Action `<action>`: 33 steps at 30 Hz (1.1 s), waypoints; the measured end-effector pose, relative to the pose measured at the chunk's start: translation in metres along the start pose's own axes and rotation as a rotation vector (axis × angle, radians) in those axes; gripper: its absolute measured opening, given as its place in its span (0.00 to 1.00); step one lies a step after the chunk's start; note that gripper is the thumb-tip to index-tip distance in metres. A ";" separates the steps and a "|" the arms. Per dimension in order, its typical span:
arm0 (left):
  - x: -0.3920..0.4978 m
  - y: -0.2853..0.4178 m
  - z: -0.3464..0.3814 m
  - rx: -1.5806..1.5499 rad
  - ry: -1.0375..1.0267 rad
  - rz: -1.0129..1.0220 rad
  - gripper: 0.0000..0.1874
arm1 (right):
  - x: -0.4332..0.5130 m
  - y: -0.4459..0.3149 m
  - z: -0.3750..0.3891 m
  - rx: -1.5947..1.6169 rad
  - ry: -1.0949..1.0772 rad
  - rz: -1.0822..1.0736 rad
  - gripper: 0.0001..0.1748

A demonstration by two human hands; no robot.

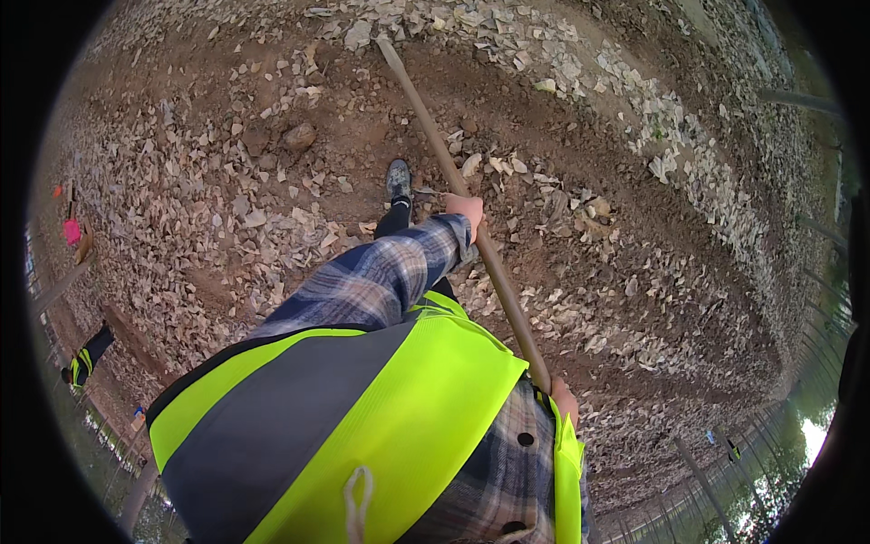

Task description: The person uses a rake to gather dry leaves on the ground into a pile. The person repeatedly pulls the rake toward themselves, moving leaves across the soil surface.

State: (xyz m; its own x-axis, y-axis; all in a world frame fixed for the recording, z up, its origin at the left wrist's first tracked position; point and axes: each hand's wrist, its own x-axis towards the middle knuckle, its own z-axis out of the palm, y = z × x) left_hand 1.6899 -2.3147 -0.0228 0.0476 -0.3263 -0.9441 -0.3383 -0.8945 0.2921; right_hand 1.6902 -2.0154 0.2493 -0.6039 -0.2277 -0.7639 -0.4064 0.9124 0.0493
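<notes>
A long wooden tool handle [499, 279] slants across the view, from the upper middle down to my right side. My left hand [465, 209] is closed around its middle, arm stretched forward in a plaid sleeve. Lower down, by the edge of my yellow vest [408, 415], my right hand [565, 402] grips the near end and is partly hidden by the vest. The far end of the handle meets the leaf-strewn soil [353, 115]; no tool head can be made out there. One of my shoes [399, 178] stands on bare soil left of the handle.
Dry leaves [530, 47] lie in bands over brown earth, with a large clod [300, 137] ahead of my shoe. Far left are a person in a yellow vest [85, 360] and a pink object [71, 231]. Tree trunks [703, 483] stand along the edges.
</notes>
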 end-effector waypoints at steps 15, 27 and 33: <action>0.015 0.083 -0.076 -0.443 -0.072 0.087 0.08 | 0.053 -0.033 0.013 0.044 0.268 -0.339 0.26; -0.005 -0.003 0.028 0.133 -0.105 -0.055 0.06 | -0.016 0.011 0.011 0.039 0.126 0.052 0.22; -0.028 -0.103 0.034 0.080 -0.120 -0.044 0.06 | -0.054 0.081 0.045 0.090 0.109 0.084 0.21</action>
State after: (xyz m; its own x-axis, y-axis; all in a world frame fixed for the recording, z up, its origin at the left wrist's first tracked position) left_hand 1.6915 -2.2025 -0.0313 -0.0471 -0.2436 -0.9687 -0.4123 -0.8786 0.2410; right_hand 1.7212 -1.9136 0.2655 -0.7060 -0.1804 -0.6848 -0.2913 0.9554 0.0486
